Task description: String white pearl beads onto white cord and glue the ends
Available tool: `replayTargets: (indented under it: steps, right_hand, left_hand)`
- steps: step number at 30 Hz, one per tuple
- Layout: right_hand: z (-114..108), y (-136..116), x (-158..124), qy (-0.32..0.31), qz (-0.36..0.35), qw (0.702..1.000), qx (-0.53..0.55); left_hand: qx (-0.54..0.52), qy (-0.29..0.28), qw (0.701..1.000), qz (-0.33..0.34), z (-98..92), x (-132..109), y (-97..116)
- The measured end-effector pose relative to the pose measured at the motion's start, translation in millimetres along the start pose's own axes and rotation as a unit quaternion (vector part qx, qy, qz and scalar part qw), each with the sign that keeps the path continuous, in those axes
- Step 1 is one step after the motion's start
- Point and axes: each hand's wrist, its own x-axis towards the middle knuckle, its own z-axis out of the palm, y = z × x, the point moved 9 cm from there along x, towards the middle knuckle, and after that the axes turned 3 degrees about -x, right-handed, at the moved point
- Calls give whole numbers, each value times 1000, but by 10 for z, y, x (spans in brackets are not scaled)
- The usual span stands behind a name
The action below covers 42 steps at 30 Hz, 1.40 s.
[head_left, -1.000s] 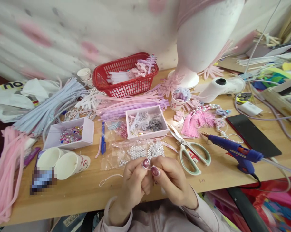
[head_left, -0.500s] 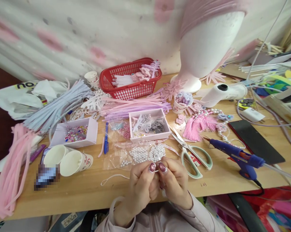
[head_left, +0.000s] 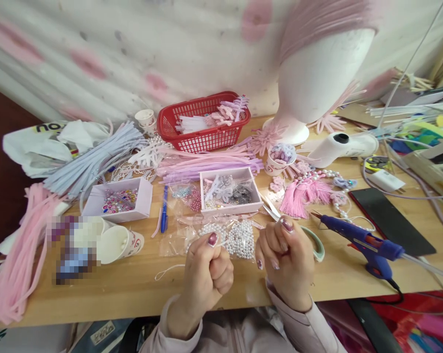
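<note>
My left hand (head_left: pixel 208 267) is closed near the table's front edge, thumb and forefinger pinching a thin white cord whose short end shows by the thumb. A loop of white cord (head_left: pixel 169 269) lies on the table to its left. My right hand (head_left: pixel 287 260) is also closed, apart from the left and in front of the green-handled scissors (head_left: pixel 319 242); what it pinches, if anything, is too small to make out. Just beyond my hands lies a clear bag of white pearl beads (head_left: pixel 240 236). A white box of charms (head_left: pixel 230 191) stands behind the bag.
A blue glue gun (head_left: pixel 368 240) and a black phone (head_left: pixel 392 220) are at the right. At the left are paper cups (head_left: pixel 120 243), a box of gems (head_left: pixel 118 198) and pink fuzzy stems (head_left: pixel 18 260). Behind stand a red basket (head_left: pixel 202 139) and a white mannequin head (head_left: pixel 317 78).
My hands were together at the thumbs and have moved apart, the right one to the right and over part of the scissors. The whole view has shifted slightly.
</note>
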Motion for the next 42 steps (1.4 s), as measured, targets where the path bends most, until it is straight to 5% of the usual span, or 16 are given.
replayTargets:
  steps: [8,15,30,42]
  right_hand:
    - [81,130,-159,-70,12,989,-132]
    - [288,443,-278,-104,175,979,-13]
    - [329,631,-386,-52,270,956,101]
    - [202,573,-335,-21,222,973,64]
  left_hand:
    - [141,24,986,87,-166,-57,88]
    - [472,3,840,269,-106,-275,307]
    - [632,-35,631,449,308,-457,448]
    - [658,-36,612,438,348,-386,349]
